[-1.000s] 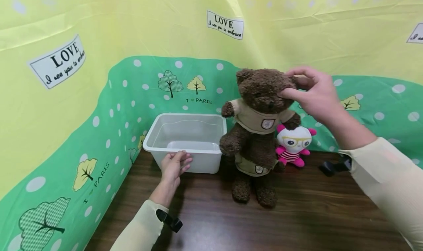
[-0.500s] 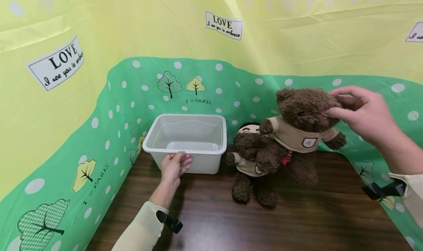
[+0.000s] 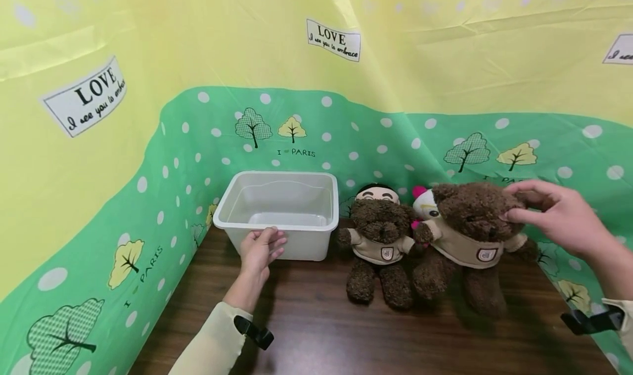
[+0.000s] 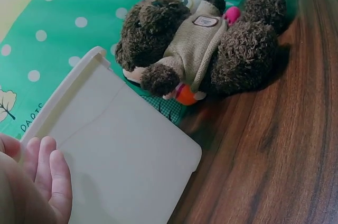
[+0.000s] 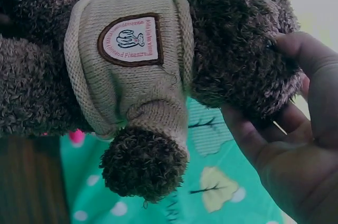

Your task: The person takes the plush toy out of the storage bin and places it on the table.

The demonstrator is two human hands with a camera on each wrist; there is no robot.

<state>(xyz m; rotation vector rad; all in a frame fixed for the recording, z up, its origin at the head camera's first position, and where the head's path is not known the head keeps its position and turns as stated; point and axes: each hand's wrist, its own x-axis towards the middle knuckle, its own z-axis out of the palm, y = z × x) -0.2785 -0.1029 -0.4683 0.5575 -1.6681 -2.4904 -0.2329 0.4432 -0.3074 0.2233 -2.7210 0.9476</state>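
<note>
In the head view my right hand (image 3: 556,213) grips a brown teddy bear (image 3: 475,248) in a beige sweater by the side of its head. The right wrist view shows the thumb near the bear's eye and the fingers behind the head. This bear hangs upright, its legs low over the table, overlapping a pink-and-white panda doll (image 3: 426,206). A second, similar teddy bear (image 3: 381,254) sits to its left, before a dark-haired doll (image 3: 378,192) that is mostly hidden. My left hand (image 3: 259,251) holds the front rim of a pale grey plastic bin (image 3: 301,246).
The bin stands in the back left corner of the dark wooden table (image 3: 316,331), with nothing inside it. A yellow and green printed cloth (image 3: 306,122) rises behind and along both sides.
My right hand has carried the teddy bear to the right and down, away from in front of the second bear, which now shows fully. The left hand stays at the bin.
</note>
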